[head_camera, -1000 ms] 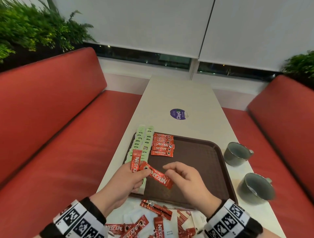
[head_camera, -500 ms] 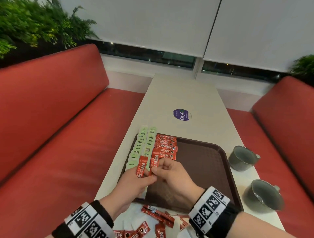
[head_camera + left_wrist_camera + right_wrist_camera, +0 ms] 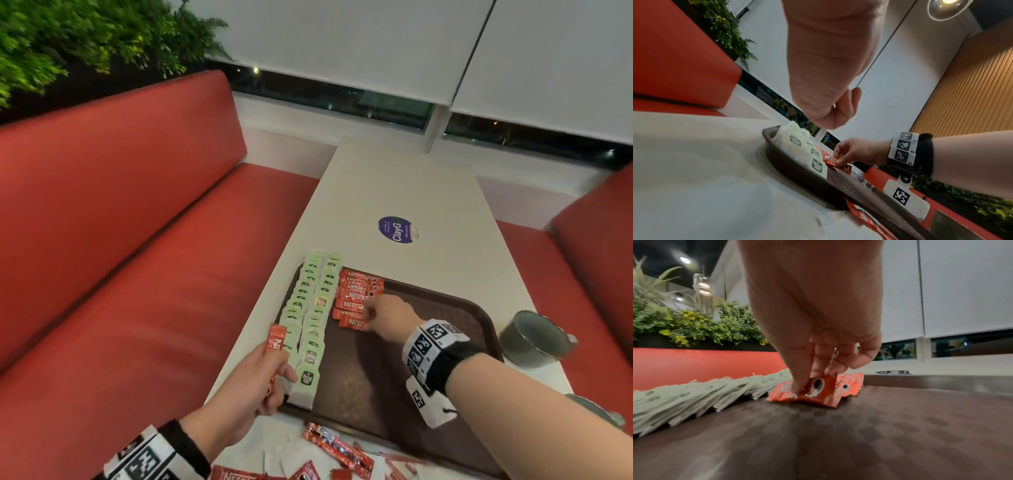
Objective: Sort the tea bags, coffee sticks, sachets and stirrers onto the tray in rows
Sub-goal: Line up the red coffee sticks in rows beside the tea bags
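Observation:
A dark brown tray (image 3: 431, 342) holds two rows of pale green tea bags (image 3: 310, 318) along its left side and a row of red coffee sticks (image 3: 356, 291) beside them. My right hand (image 3: 371, 317) pinches the nearest red coffee stick (image 3: 813, 392) at the front end of that row, low on the tray. My left hand (image 3: 270, 366) holds another red coffee stick (image 3: 275, 337) upright over the tray's left edge. More red sticks and white sachets (image 3: 329, 452) lie loose on the table in front of the tray.
Two grey cups (image 3: 534, 337) stand right of the tray on the white table (image 3: 404, 185). A purple sticker (image 3: 395, 229) lies beyond the tray. Red benches (image 3: 137, 240) run along both sides, with plants (image 3: 68, 44) behind the left one.
My right hand has carried one coffee stick away from the left hand and forward to the front end of the red row. The left hand has drawn back left with its own stick.

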